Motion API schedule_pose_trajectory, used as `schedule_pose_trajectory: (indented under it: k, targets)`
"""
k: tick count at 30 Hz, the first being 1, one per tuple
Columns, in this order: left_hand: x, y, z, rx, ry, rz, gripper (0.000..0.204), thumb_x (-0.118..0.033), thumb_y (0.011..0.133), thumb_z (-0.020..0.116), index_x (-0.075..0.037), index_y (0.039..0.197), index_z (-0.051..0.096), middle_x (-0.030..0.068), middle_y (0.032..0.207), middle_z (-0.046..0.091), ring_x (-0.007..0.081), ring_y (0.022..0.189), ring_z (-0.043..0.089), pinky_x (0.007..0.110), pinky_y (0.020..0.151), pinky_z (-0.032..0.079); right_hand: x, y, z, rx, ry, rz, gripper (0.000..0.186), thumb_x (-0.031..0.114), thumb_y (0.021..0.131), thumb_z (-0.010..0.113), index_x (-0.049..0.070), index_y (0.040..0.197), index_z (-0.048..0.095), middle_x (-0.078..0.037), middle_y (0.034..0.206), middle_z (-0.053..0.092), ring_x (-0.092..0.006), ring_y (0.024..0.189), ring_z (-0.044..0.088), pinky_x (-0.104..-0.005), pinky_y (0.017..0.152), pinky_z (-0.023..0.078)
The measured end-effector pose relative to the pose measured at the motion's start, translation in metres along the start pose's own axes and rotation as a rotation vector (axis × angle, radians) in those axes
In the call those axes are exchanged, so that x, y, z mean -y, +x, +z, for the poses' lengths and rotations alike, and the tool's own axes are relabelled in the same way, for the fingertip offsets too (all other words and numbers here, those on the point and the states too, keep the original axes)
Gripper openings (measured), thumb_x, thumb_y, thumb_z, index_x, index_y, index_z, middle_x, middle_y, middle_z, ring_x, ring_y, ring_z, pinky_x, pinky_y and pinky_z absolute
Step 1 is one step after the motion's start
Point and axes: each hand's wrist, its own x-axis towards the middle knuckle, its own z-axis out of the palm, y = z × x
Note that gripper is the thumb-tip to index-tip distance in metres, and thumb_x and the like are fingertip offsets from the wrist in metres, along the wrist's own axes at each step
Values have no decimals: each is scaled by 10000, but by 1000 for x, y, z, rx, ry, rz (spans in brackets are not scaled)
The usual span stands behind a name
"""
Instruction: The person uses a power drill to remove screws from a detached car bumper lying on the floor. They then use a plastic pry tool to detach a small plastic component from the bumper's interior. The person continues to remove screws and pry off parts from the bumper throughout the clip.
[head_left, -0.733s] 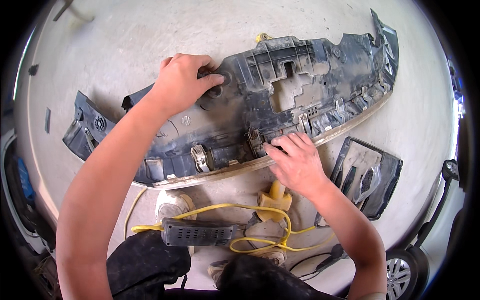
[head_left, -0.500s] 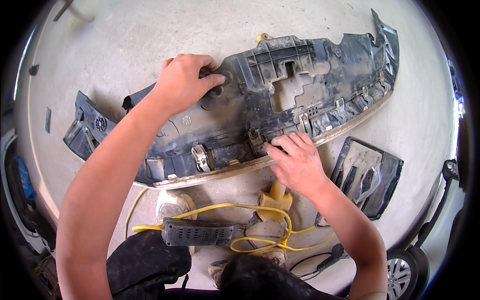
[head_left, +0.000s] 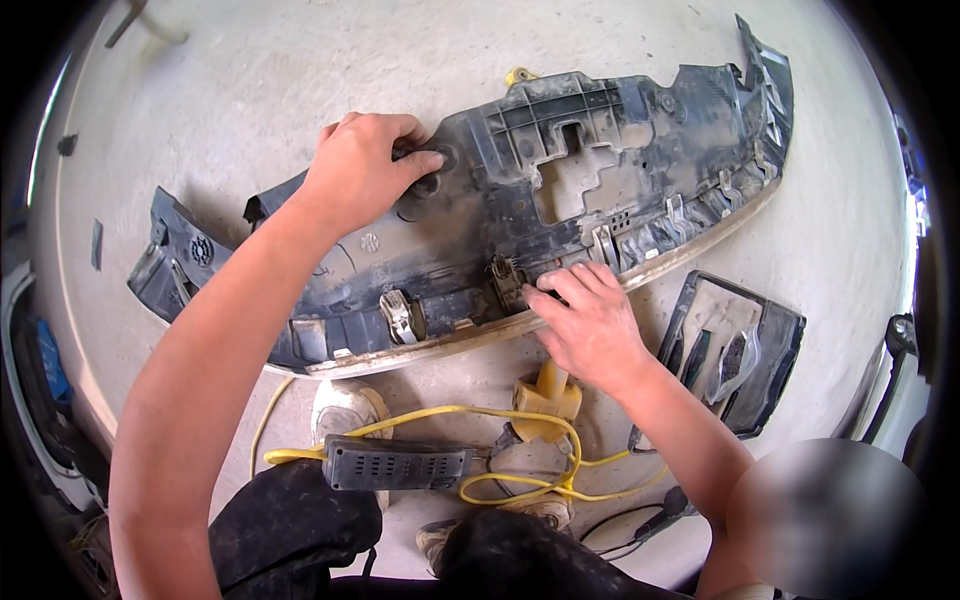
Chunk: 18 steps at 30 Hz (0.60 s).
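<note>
Grey floor (head_left: pixel 300 60), two hands (head_left: pixel 362 170) (head_left: pixel 590 325), one black panel (head_left: pixel 462 215)

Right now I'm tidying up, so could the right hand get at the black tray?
Probably yes: the right hand is at the dark panel, nearby, and only its own forearm overlaps the black tray.

Across the floor (head_left: pixel 280 75) it stretches, our long black plastic panel (head_left: pixel 465 215), slanting from lower left up to the far right, and we see tan dust all over it! Grid-like ribs (head_left: pixel 555 105) stand along its upper edge, a stepped opening (head_left: pixel 572 188) just beneath. Down the near side we spot metal clips (head_left: pixel 398 316) in a row, then a pale, grimy rim (head_left: pixel 440 349) bowing towards us. Both ends turn upward!
</note>
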Motion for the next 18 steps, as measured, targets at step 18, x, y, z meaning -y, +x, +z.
schedule_pose_trajectory:
  k: [18]
  targets:
    - [40,-263,-132,301,237,97,377,-101,792,758,-52,1155,667,157,1152,620,367,1096,606,463,953,497,2,-5,-29,42,11,75,398,228,737,810,48,1075,705,-74,1054,630,-266,1061,598,-405,992,454]
